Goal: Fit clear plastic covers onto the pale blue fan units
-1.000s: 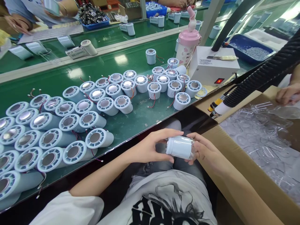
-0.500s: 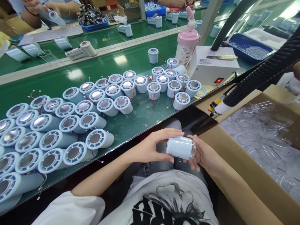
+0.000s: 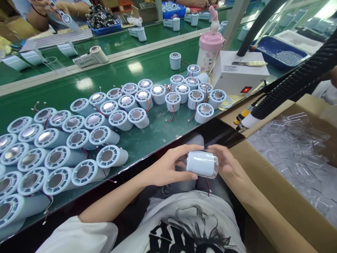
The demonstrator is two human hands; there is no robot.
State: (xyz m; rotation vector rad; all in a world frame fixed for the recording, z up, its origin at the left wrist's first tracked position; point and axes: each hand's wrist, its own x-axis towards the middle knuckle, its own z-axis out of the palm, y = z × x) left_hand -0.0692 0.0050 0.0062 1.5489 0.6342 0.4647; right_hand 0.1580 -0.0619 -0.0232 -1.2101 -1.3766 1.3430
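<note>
My left hand (image 3: 165, 167) grips a light blue cylindrical housing (image 3: 202, 163) over my lap, thumb on the near side and fingers over the top. A clear plastic cover encloses the housing, its end toward the right. Thin dark red wires (image 3: 207, 186) hang below it. Close to the covered end is my right hand (image 3: 231, 165), slightly blurred, with its fingers extended and apart; whether a fingertip touches the cover I cannot tell. Many similar blue housings (image 3: 112, 156) with round metal discs on top stand on the green bench (image 3: 158, 131) to the left.
A cardboard box (image 3: 242, 161) of clear plastic covers (image 3: 292, 151) stands at right. A white box with a lit red switch (image 3: 231, 77), a pink-lidded bottle (image 3: 210, 45) and a black flexible hose (image 3: 295, 77) are beyond. Another person's hands (image 3: 63, 10) work across the line.
My right hand has drawn off the end of the covered housing and its fingers have opened. The wires now show below the housing. A lone housing on the belt has shifted slightly right.
</note>
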